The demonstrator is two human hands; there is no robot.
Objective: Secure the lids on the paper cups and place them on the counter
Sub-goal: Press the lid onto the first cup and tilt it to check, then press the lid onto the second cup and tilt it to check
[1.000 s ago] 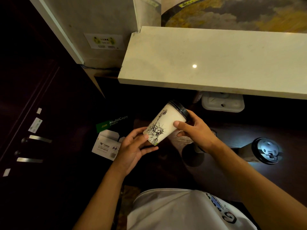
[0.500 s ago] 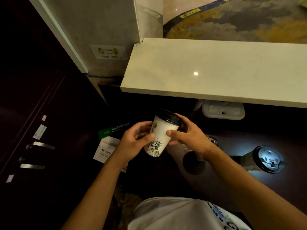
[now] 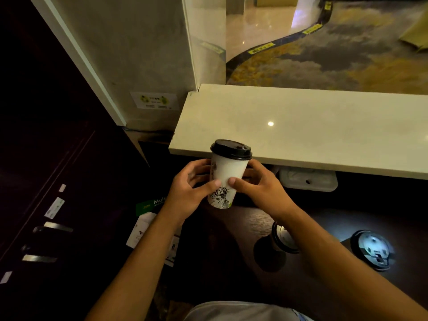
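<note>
A white paper cup (image 3: 228, 172) with a Statue of Liberty drawing stands upright in the air, a black lid (image 3: 231, 149) on its top. My left hand (image 3: 191, 191) grips its left side and my right hand (image 3: 259, 187) its right side, thumbs meeting on the front. The cup's lid overlaps the near edge of the pale stone counter (image 3: 312, 128), close to its left end. Two more lidded cups stand on the dark lower desk: one (image 3: 283, 238) partly hidden under my right forearm, another (image 3: 372, 250) at the far right.
A white tray-like object (image 3: 308, 179) sits under the counter's edge. A green and white paper box (image 3: 146, 218) lies low on the left. Dark cabinet doors with metal handles (image 3: 53, 228) fill the left side. A wall pillar (image 3: 139, 66) rises left of the counter.
The cup went from tilted to upright and rose toward the counter's edge. Both hands shifted to hold its sides. The view tipped up, showing more floor beyond the counter.
</note>
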